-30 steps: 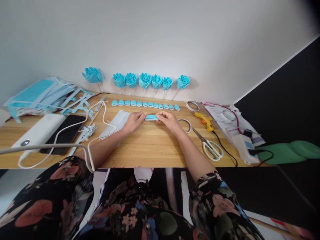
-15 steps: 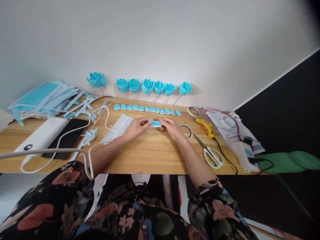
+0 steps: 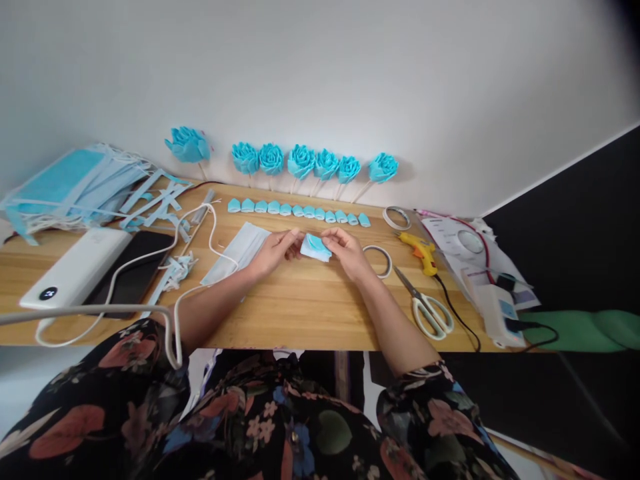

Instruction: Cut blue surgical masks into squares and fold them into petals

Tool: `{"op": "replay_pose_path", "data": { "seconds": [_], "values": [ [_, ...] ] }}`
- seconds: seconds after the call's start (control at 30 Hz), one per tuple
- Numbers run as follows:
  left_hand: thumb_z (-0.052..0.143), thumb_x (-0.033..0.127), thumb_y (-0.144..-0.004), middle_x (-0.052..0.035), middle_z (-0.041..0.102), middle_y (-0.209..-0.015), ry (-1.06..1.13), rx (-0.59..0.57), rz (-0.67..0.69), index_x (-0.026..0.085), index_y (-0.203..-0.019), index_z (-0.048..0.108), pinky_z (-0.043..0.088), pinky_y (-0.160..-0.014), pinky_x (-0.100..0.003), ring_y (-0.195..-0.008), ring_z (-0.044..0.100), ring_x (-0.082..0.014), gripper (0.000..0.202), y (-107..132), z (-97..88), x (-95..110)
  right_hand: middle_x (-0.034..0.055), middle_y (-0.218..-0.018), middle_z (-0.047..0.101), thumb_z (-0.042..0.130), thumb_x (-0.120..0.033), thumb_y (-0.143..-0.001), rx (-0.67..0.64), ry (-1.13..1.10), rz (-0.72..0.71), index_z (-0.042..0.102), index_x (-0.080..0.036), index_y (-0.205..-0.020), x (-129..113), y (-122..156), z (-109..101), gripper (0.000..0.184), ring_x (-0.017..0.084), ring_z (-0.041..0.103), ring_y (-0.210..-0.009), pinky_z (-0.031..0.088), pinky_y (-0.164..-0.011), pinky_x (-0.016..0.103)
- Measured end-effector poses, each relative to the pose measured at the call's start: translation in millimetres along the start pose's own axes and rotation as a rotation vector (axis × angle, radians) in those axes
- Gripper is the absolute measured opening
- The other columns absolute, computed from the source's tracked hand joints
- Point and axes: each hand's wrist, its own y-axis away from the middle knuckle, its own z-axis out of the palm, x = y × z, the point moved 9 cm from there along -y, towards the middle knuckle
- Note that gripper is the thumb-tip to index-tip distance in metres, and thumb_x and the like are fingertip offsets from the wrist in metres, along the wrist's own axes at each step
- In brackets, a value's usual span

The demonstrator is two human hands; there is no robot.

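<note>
Between my hands is a small folded piece of mask fabric [image 3: 315, 249], blue on its upper part and white below. The bent fingers of my left hand [image 3: 278, 253] are closed at its left edge, partly hidden from view. On the other side, my right hand [image 3: 347, 253] pinches its right edge between thumb and fingers. Just behind lies a row of small folded blue petals [image 3: 285, 209]. A flat pale face mask [image 3: 239, 250] rests on the table beside my left hand, and a roll of white tape [image 3: 379, 262] is close to my right.
Blue fabric roses [image 3: 301, 161] on sticks lean along the wall. To the right are a yellow glue gun [image 3: 420, 251], scissors [image 3: 425, 307] and a power strip [image 3: 500, 313]. A mask stack [image 3: 65, 183], power bank [image 3: 75, 267], phone [image 3: 133, 270] and looping white cable [image 3: 117, 270] occupy the left.
The fabric piece has turned in my fingers and now shows a larger white lower part beneath the blue. The view has shifted slightly; the things on the table lie as before.
</note>
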Motion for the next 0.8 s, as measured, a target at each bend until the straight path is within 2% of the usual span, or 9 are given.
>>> {"op": "replay_pose_path", "data": {
  "seconds": [0.13,0.27,0.37,0.47,0.57,0.7,0.8],
  "values": [
    [0.056,0.061,-0.087,-0.0028,0.061,-0.067,-0.012,-0.055,0.008,0.015,-0.078,0.065,0.045,-0.062,-0.027,-0.064,0.056,-0.0144,0.048,0.9,3.4,2.3,-0.005,-0.067,0.052,0.074,-0.05,-0.074,-0.033,-0.037,0.056,0.062,-0.021,-0.091,3.9,1.6,3.1,0.035,0.011,0.044,-0.059,0.036,-0.057,0.024],
    [0.064,0.05,-0.084,-0.0028,0.066,-0.079,0.041,-0.06,0.01,0.014,-0.106,0.067,0.045,-0.063,-0.026,-0.069,0.058,-0.0143,0.042,1.5,2.6,1.8,-0.0058,-0.066,0.05,0.072,-0.046,-0.078,-0.072,-0.07,0.073,0.063,-0.022,-0.095,9.4,1.8,8.3,0.03,0.01,0.041,-0.056,0.033,-0.054,0.023],
    [0.067,0.045,-0.082,-0.0054,0.07,-0.088,0.054,-0.067,0.032,0.014,-0.113,0.063,0.045,-0.067,-0.026,-0.074,0.061,-0.0152,0.044,1.3,4.0,2.5,-0.0064,-0.063,0.048,0.07,-0.045,-0.079,-0.098,-0.058,0.1,0.063,-0.023,-0.097,14.3,1.5,13.1,0.029,0.01,0.039,-0.053,0.032,-0.052,0.024],
    [0.07,0.042,-0.079,-0.0071,0.071,-0.094,0.013,-0.072,0.053,0.014,-0.105,0.063,0.046,-0.07,-0.027,-0.079,0.061,-0.0157,0.039,1.3,6.6,3.1,-0.0057,-0.064,0.051,0.07,-0.045,-0.078,-0.095,-0.024,0.128,0.065,-0.023,-0.098,19.6,0.8,14.8,0.03,0.01,0.041,-0.053,0.034,-0.051,0.023],
    [0.067,0.044,-0.08,-0.0052,0.068,-0.086,-0.033,-0.069,0.048,0.014,-0.09,0.064,0.044,-0.067,-0.026,-0.074,0.059,-0.0144,0.032,0.6,7.5,0.5,-0.0018,-0.075,0.062,0.069,-0.05,-0.08,-0.084,-0.002,0.105,0.069,-0.023,-0.1,18.5,0.4,13.4,0.033,0.013,0.052,-0.062,0.04,-0.056,0.024],
    [0.065,0.047,-0.08,-0.0027,0.065,-0.078,-0.048,-0.025,0.018,0.014,-0.083,0.062,0.044,-0.067,-0.027,-0.07,0.057,-0.0144,0.033,-1.9,2.3,-5.4,0.0059,-0.103,0.072,0.056,-0.066,-0.087,-0.121,0.018,0.037,0.073,-0.022,-0.1,5.0,3.3,14.9,0.049,0.021,0.064,-0.09,0.051,-0.073,0.03],
    [0.065,0.049,-0.08,-0.0024,0.065,-0.077,-0.066,-0.007,0.011,0.015,-0.082,0.061,0.044,-0.066,-0.027,-0.071,0.058,-0.0149,0.034,-2.2,0.8,-6.2,0.0066,-0.105,0.072,0.06,-0.069,-0.083,-0.143,0.127,-0.056,0.074,-0.021,-0.1,-10.1,6.4,17.5,0.053,0.024,0.064,-0.102,0.051,-0.086,0.033]
  ]
}}
